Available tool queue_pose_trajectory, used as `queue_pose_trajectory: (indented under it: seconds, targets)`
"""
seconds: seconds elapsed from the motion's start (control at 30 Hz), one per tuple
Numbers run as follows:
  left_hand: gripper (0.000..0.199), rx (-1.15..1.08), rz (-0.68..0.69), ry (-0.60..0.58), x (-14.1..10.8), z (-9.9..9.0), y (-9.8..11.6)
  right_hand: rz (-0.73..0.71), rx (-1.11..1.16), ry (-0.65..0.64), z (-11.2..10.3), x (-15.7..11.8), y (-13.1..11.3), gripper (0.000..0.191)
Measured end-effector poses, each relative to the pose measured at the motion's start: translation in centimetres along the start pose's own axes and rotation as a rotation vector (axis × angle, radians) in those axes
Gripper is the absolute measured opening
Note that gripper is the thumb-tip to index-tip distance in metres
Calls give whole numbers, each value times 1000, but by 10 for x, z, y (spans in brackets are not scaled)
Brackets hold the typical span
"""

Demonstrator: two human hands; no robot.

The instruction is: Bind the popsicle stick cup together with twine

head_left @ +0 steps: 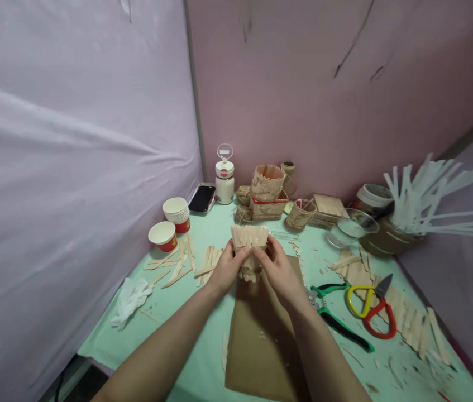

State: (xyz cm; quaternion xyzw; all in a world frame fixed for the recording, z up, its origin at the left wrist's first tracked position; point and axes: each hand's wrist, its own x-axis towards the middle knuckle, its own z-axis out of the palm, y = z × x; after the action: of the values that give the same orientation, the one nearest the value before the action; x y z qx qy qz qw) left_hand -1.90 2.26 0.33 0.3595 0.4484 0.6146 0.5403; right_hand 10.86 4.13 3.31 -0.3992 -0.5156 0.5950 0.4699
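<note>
Cup (251, 237) clad in wooden sticks (240, 235) is being held over far end of cardboard (261, 357), left grip (227, 269) and right grip (280, 272) pinching its sides; risk: uneven thumb pressure working sticks loose.

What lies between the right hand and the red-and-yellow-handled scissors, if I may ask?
Green-handled pliers lie between the right hand and the scissors in the head view.

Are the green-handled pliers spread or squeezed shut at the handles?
Spread: the pliers have handles angled wide apart, with green tablecloth showing between them.
</note>
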Motion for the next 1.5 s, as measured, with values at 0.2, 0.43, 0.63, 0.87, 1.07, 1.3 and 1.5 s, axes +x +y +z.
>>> queue_pose_trajectory:
  seconds: [0.2,0.43,0.63,0.87,1.07,1.3,1.5]
  targets:
    - [45,320,40,4,-14,6,-7,80,73,80,-5,-16,20,60]
    - [43,549,97,-79,-22,11,0,150,95,161,-13,-27,29,60]
    - [49,617,138,-190,-15,3,9,216,236,208,-15,-19,36,56]
    - [42,737,174,-172,-7,-6,8,327,389,184,-15,-16,27,53]
    - [36,716,226,-196,-3,-10,14,345,406,5,-20,-14,17,61]
    - [22,622,224,-146,-4,-11,11,370,409,-4,-17,-16,15,60]
    - [17,630,229,-77,-3,-10,12,354,380,-3,-16,-17,12,57]
